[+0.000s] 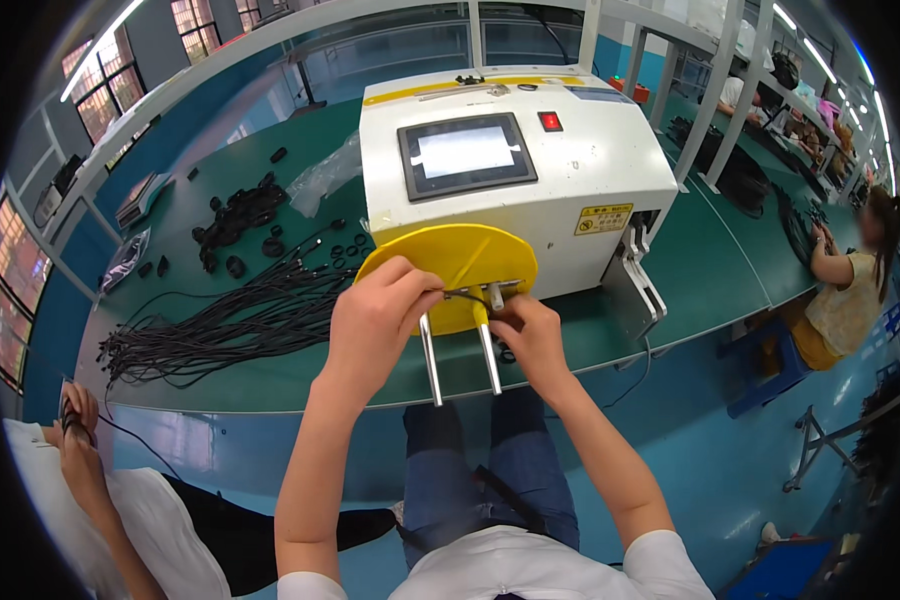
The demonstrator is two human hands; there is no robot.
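Observation:
In front of the white winding machine [560, 240], a yellow disc [400, 252] carries two metal rods [431, 365] that point toward me. My left hand [380, 310] pinches a thin black cable [462, 294] at the disc's left part. From there the cable runs across the disc's middle, close to a small metal clamp [496, 294]. My right hand [532, 338] is closed at the disc's lower right edge, its fingers on the cable beside the right rod. The fingertips of the right hand are partly hidden.
A bundle of black cables [240, 325] lies left on the green table [320, 398], with black plastic parts [240, 215] and a clear bag [325, 178] behind it. A metal bracket [634, 288] juts from the machine's right side. Co-workers sit at left [80, 450] and far right [850, 270].

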